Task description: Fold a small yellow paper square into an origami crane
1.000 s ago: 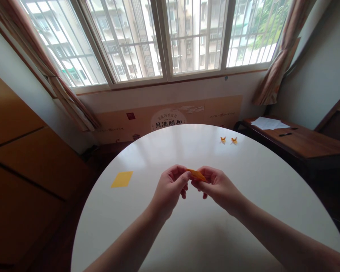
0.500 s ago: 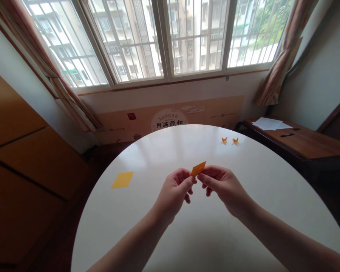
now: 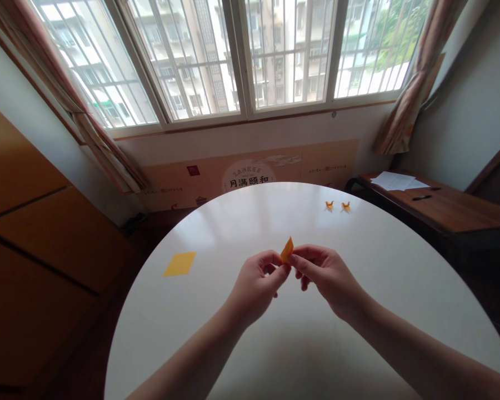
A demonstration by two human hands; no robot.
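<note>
A small piece of folded orange paper (image 3: 288, 250) is pinched between both hands above the white round table (image 3: 250, 355). My left hand (image 3: 261, 282) grips its lower left part with thumb and forefinger. From the other side, my right hand (image 3: 321, 273) pinches its right edge. The paper's pointed tip sticks up over the fingertips, and its lower end is hidden by them. Flat on the table to the left lies a yellow paper square (image 3: 180, 264). Toward the far right edge stand two small folded paper birds, a left one (image 3: 329, 205) and a right one (image 3: 345, 206).
Beyond the table is a barred window (image 3: 291, 61) with curtains, above a printed beige panel (image 3: 166, 186). At right, a brown wooden bench (image 3: 454, 208) bears white sheets (image 3: 398, 180) and a dark pen (image 3: 420, 198). An orange-brown cabinet (image 3: 37, 244) stands at left.
The folded orange paper has turned more upright and looks narrower, its tip shifting left. My fingers have drawn closer together around it. The square and the birds stay put.
</note>
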